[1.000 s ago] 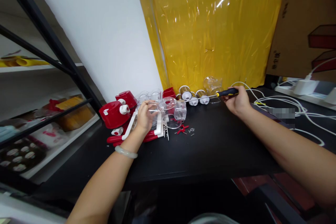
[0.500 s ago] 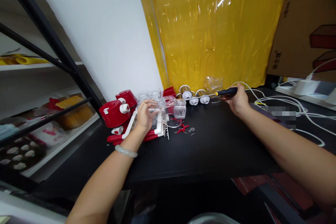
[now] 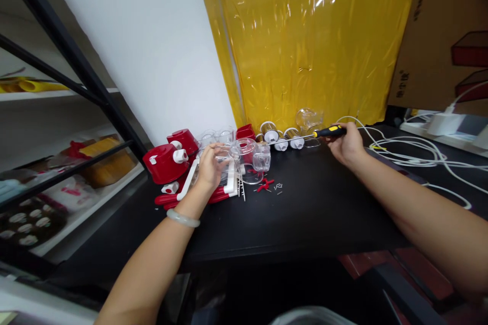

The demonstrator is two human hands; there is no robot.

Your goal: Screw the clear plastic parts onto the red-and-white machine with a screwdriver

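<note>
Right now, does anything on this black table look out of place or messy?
Yes. Small screws and a red cross-shaped piece lie loose on the black table, beside the clear plastic part under the left hand. White cables sprawl tangled past the right hand, which grips a screwdriver.

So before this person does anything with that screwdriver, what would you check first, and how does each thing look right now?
1. Screwdriver gripped: ok, the right hand is closed around its black and yellow handle.
2. Clear plastic part steadied: ok, the left hand rests on it.
3. Screwdriver tip on a screw: not ok, the tip points at the white and metal drums, away from the clear part.
4. Loose small parts within reach: ok, they lie on the black table beside the red clip.
5. White cables clear of the right arm: cannot tell, they run close behind it.
</note>
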